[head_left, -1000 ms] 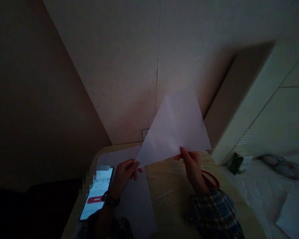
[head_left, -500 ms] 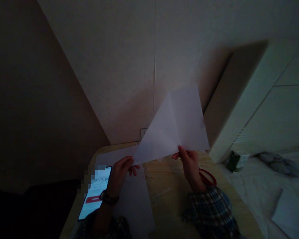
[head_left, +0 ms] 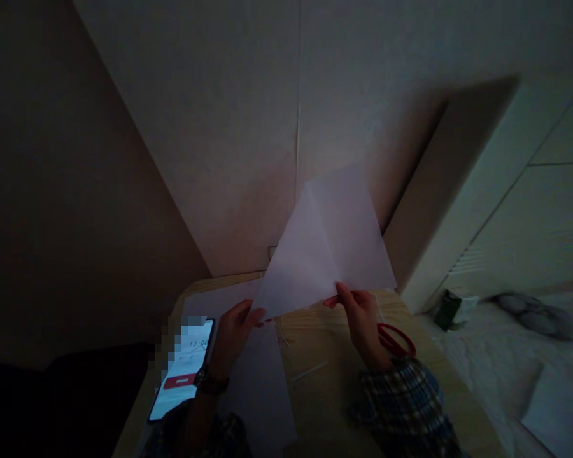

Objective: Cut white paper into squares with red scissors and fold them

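Observation:
I hold a folded white paper point(head_left: 327, 245) up in the air above a wooden table point(head_left: 329, 394); it forms a triangle with one crease down its middle. My left hand point(head_left: 233, 334) pinches its lower left corner. My right hand point(head_left: 360, 318) pinches its bottom edge near the middle. Both wrists rise from plaid sleeves, and the left wrist wears a watch.
A lit phone point(head_left: 184, 369) lies at the table's left edge. A flat white sheet point(head_left: 262, 381) lies under my left arm. Red-handled scissors point(head_left: 396, 340) rest behind my right hand. To the right is a bed point(head_left: 506, 375) with a small box point(head_left: 451, 308). A wall stands close behind.
The paper has shifted slightly left and my two hands have come a little closer together. The camera view has drifted slightly.

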